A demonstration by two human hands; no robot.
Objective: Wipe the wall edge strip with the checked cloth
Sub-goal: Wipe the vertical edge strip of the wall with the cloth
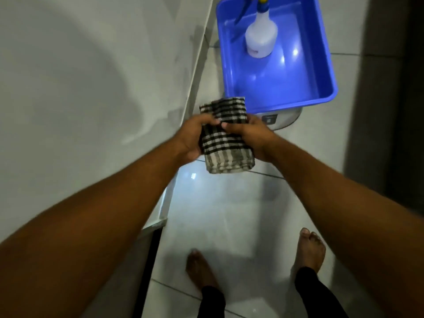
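Note:
The checked cloth (pixel 223 138), black and white and folded, is held in front of me at the middle of the view. My left hand (pixel 193 136) grips its left side and my right hand (pixel 249 136) grips its right side, thumbs on top. The pale wall edge strip (pixel 198 65) runs down the corner of the white wall (pixel 80 88) just left of the cloth. The cloth is close to the strip; I cannot tell whether it touches.
A blue plastic tub (pixel 325 72) sits on a round grey stool (pixel 284 119) behind the cloth, with a white spray bottle (pixel 261 37) standing in it. Glossy white floor tiles (pixel 229 214) lie below. My bare feet (pixel 199 269) stand near the bottom. A dark wall is at the right.

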